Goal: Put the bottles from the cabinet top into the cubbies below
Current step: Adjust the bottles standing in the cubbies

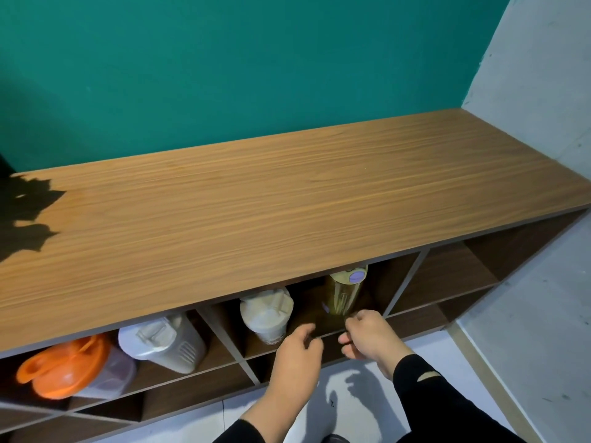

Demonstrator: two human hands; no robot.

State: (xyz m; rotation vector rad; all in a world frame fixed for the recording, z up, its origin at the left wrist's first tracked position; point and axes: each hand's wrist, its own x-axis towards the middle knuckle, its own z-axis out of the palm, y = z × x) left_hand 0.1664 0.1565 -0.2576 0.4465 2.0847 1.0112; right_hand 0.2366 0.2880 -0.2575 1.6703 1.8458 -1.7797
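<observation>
Four plastic bottles (343,294) in wood-grain cubbies (447,276), left hand (295,356) and right hand (367,334) grips loosely apart, empty

Bench (287,193): brown wood-grain. Wall (224,65): teal. Bottles: orange lid (60,366); white-grey (163,342); cream (267,311); translucent yellow with lilac cap (347,290). Sleeves (428,388): black. Floor (527,362): pale grey.

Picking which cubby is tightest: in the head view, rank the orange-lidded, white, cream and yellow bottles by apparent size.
1. Orange-lidded bottle and white bottle: alike, both partly hidden, unranked.
2. Cream bottle
3. Yellow bottle, though set farther back.
</observation>
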